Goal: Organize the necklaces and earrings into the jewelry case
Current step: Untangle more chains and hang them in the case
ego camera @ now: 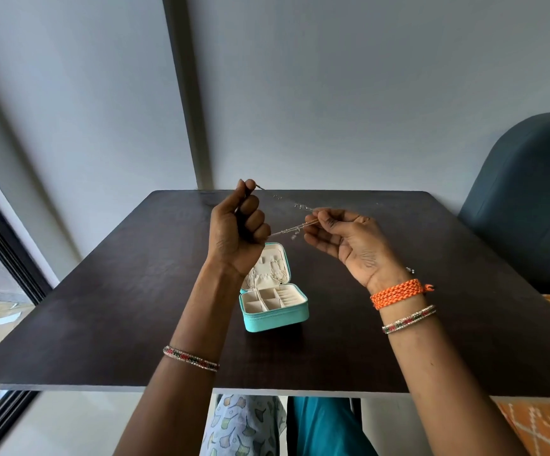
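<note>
A thin silver necklace with small beads is stretched in the air between both hands, above the table. My left hand is a closed fist pinching one end near its thumb. My right hand pinches the chain at its fingertips, palm turned toward me. Below them a small turquoise jewelry case stands open on the dark table. Its cream tray has several compartments, and chains hang inside the raised lid.
Small silver pieces lie near the table's far edge. A blue chair back stands at the right, a grey wall close behind the table. A dark window frame runs at the left.
</note>
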A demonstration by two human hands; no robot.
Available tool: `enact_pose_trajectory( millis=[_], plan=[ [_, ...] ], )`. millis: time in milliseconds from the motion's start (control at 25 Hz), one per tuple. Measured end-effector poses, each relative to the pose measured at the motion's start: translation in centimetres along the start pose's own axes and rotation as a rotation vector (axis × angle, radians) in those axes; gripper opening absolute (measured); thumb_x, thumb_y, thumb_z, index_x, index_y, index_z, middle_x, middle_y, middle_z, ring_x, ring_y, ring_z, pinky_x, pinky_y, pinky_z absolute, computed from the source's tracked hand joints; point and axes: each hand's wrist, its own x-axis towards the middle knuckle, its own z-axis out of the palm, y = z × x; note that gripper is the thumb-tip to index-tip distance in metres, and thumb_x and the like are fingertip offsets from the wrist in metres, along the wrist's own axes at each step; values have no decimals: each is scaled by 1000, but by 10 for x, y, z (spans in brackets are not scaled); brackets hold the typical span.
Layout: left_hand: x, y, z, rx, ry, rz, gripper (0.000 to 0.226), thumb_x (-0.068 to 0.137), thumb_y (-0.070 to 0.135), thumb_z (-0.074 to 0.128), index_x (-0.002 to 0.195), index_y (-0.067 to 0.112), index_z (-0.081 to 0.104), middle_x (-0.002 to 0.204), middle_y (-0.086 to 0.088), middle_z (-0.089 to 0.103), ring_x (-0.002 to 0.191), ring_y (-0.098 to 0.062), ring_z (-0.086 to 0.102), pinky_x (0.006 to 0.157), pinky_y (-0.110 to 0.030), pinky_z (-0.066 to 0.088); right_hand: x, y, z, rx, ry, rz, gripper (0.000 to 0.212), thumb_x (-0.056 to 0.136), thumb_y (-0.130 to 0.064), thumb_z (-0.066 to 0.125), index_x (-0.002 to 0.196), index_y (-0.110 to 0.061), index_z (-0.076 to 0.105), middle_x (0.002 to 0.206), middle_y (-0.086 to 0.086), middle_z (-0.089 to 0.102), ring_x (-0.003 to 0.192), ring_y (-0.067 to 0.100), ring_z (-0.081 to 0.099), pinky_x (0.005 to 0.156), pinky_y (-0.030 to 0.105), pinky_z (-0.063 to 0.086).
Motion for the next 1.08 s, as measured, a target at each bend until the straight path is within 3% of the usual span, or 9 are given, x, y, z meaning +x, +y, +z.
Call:
enact_pose_trajectory(
  millis=[200,360,480,600,720,840,920,1000,1080],
  plan=[
    [1,-2,-4,71,11,-40,31,101,25,33,75,18,49,41,8,24,33,-5,13,31,-17,14,2,1,-2,119,59,24,10,86,3,56,85,-2,65,77,9,72,73,19,70,74,35,60],
    [2,-6,0,6,-7,-67,32,100,25,35,73,16,49,41,8,24,28,-4,20,32,-17,15,1,-2,5,330,102,85,23,91,3,43,76,-3,59,64,6,68,64,18,71,72,38,58],
    [1,-10,2,-68,-9,-91,36,98,25,37,65,16,47,39,8,25,28,-5,21,33,-18,16,-2,-1,10,537,147,78,29,85,6,29,68,-5,49,48,2,51,40,11,53,48,26,56],
    [-1,-2,-6,-238,25,-72,35,95,25,41,61,15,44,38,8,28,29,-6,23,33,-18,20,-1,-10,-1,549,178,-11,17,66,3,30,64,-12,37,43,-4,37,32,6,28,34,15,28],
    [0,6,-14,-348,71,0,33,94,24,42,65,11,49,43,8,35,33,-6,29,35,-17,28,3,-13,-13,348,254,-67,29,83,4,26,63,-13,38,44,-5,37,32,4,22,33,15,19],
    [4,4,-12,-288,70,41,29,96,22,41,72,11,55,51,5,49,42,-6,44,44,-17,42,-2,-10,-8,-344,306,-226,27,89,2,43,68,-13,52,54,0,46,37,4,32,34,15,24],
    [5,-1,-6,-134,48,14,27,97,22,41,84,7,60,64,0,64,54,-9,59,57,-20,53,-10,-14,5,-741,97,-275,16,88,-3,57,75,-12,62,60,2,55,41,-1,44,39,10,31],
    [2,-11,1,84,28,-30,27,97,25,41,91,7,61,74,-2,70,65,-11,66,66,-21,56,-15,-21,19,-907,-190,-262,8,87,-3,62,85,-7,69,69,2,64,52,-6,55,50,6,39],
    [-3,-21,6,276,2,-53,31,98,29,39,91,10,62,75,-1,70,65,-11,66,65,-22,53,-13,-28,32,-988,-322,-303,13,86,0,63,93,-7,71,87,5,71,75,1,66,69,14,51]
  ],
)
